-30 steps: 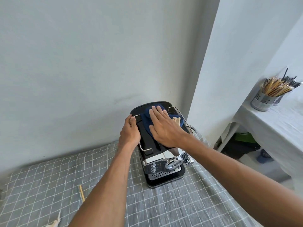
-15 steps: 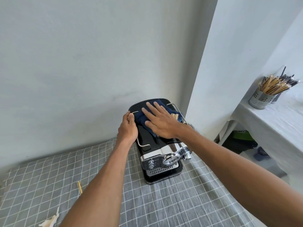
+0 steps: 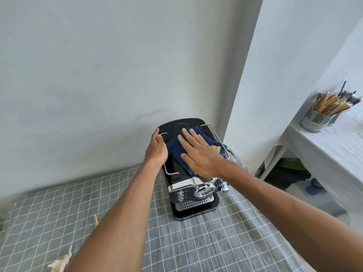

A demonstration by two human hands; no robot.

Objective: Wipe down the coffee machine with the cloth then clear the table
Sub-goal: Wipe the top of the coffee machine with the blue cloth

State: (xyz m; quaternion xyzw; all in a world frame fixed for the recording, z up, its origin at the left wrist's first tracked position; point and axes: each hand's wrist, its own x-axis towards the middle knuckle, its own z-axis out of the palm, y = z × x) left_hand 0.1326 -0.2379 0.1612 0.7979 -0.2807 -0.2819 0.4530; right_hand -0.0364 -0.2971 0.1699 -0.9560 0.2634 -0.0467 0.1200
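Head view, black-and-chrome coffee machine [image 3: 193,193], crumpled navy cloth [image 3: 176,152]

Grey checked table [image 3: 225,242]: coffee machine [image 3: 196,210], wooden stick [image 3: 95,220], paper scrap [image 3: 60,263].

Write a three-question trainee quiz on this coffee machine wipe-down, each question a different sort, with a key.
1. True or false: the right hand presses the blue cloth flat on top of the coffee machine.
2. Multiple choice: what is the left hand doing? A) picking up the wooden stick from the checked tablecloth; B) gripping the machine's top left edge; C) turning the machine's dial.
3. Fill in: the metal holder full of sticks stands on the ___ side table to the right.

Key: 1 true; 2 B; 3 white.
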